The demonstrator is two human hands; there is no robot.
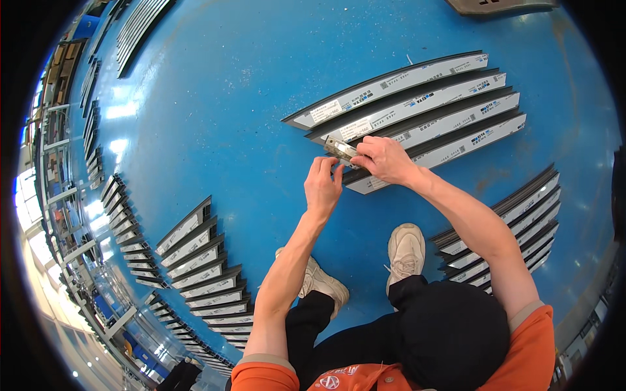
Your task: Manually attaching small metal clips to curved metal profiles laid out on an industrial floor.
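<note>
A small metallic bracket-like piece (338,148) lies over the left ends of long dark profiles with white labelled film. My right hand (386,160) is closed around its right end, thumb and fingers pinching it. Just below and left of the piece is my left hand (323,186), its thumb and fingertips drawn together against the near edge. Whatever sits between those left fingertips is too small to make out. Under the hands, the nearest filmed profile (469,144) and the third profile (456,121) are partly covered. The farthest profile (398,81) lies untouched.
Fanned dark profiles stand on the blue floor (215,117) to the left (202,260), with another stack at the right (521,225). More profiles (140,32) lie far left, before shelving (62,163). A brown object (499,6) is at the top. My shoes (405,254) are close below.
</note>
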